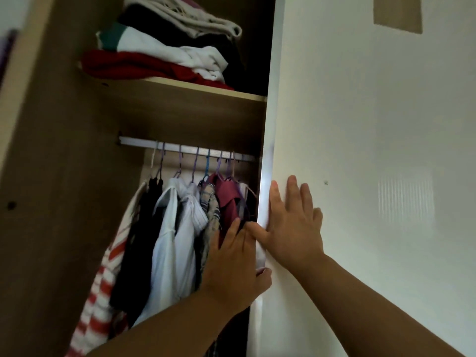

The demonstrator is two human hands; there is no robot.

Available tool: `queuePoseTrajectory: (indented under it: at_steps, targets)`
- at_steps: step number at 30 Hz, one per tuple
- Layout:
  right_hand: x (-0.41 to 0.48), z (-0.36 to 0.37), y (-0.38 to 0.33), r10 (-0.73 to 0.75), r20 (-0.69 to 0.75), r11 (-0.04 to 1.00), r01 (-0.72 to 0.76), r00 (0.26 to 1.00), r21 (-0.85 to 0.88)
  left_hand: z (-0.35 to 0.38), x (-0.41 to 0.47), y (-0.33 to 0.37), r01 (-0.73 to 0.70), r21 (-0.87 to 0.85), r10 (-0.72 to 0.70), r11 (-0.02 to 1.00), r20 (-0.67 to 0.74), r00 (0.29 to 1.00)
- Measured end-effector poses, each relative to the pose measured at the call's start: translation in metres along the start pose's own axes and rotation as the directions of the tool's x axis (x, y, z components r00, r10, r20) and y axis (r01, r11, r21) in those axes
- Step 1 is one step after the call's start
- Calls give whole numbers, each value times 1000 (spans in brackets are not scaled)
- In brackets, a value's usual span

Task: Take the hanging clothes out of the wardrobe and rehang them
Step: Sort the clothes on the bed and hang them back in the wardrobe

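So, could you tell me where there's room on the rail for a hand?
The rail is bare at its left end, between the side panel and the first hanger. Toward the door the clothes bunch tightly, by the left hand. Folded clothes fill the shelf.

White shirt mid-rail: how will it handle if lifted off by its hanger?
Probably floppy: the white shirt hangs in soft folds, so it should drape and swing. Likely light, as the fabric looks thin. It is pressed against the black garment on the rail, so it may drag that along.
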State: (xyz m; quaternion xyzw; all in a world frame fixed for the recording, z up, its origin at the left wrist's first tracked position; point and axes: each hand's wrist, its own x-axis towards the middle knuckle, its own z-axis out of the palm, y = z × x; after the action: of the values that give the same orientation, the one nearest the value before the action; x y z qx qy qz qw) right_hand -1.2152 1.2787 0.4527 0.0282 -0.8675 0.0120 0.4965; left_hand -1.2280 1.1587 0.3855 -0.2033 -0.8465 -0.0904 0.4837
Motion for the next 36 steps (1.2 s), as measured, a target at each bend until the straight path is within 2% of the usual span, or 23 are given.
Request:
queuePoseTrajectory:
  at_steps: [4, 10, 16, 19, 21, 24, 26, 36]
  targets:
    - [-1, 3, -37, -40, -18, 999, 40, 999, 34, -22, -12, -34, 34, 93, -44, 995, 109, 993]
    - [2, 10, -98, -78, -48, 992, 82, 996, 91, -59, -33, -79, 11, 204, -29, 979, 87, 996]
    - [5, 18, -149, -117, -164, 989, 130, 980, 75, -96, -50, -114, 71, 416, -132, 906, 118, 984]
    - [6, 23, -162, -223, -211, 970, 238, 952, 47, -107, -61, -135, 112, 527, -192, 842, 99, 976]
    - [5, 30, -166, -312, -243, 945, 325, 918, 15, -113, -67, -144, 148, 542, -220, 827, 71, 973]
    - [3, 37, -176, -413, -254, 905, 426, 875, -5, -123, -75, -165, 149, 550, -170, 822, -13, 985]
    - [2, 40, -187, -451, -251, 885, 466, 856, 1, -131, -81, -179, 143, 533, -212, 834, 70, 975]
    - [1, 43, -249, -510, -220, 844, 533, 832, 62, -161, -99, -233, 15, 646, -73, 763, 64, 995]
